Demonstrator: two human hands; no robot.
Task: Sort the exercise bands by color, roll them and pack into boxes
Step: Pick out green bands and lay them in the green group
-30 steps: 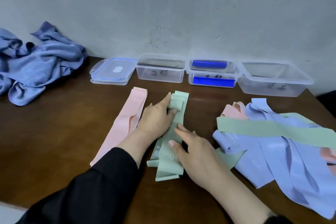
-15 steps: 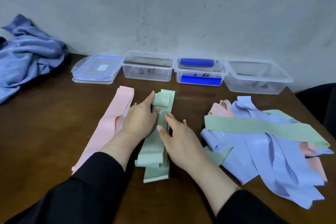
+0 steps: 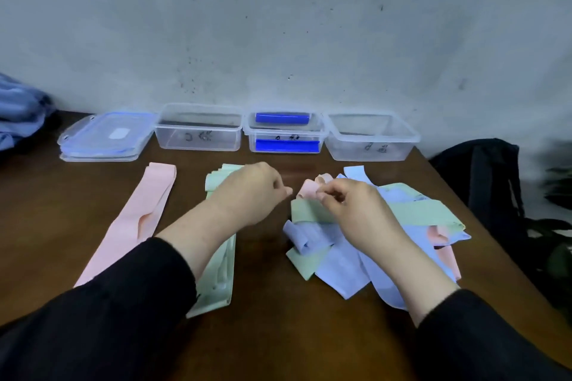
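Three clear boxes [image 3: 199,133] along the upper centre, one lid stack [image 3: 105,136] at their left, one pink band [image 3: 139,219] left, left hand [image 3: 247,192] loosely curled and empty, right hand [image 3: 356,207] fingers pinching the mixed pile [image 3: 387,241].

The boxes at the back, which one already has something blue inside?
The middle box of the three open ones: dark blue rolls show through its clear wall. The left box and the right box look empty.

You had matt, smooth rubbery bands [image 3: 337,260] on a dark, faintly glossy wooden desk [image 3: 55,216], clear plastic boxes [image 3: 199,133] behind, rough wall [image 3: 278,25].
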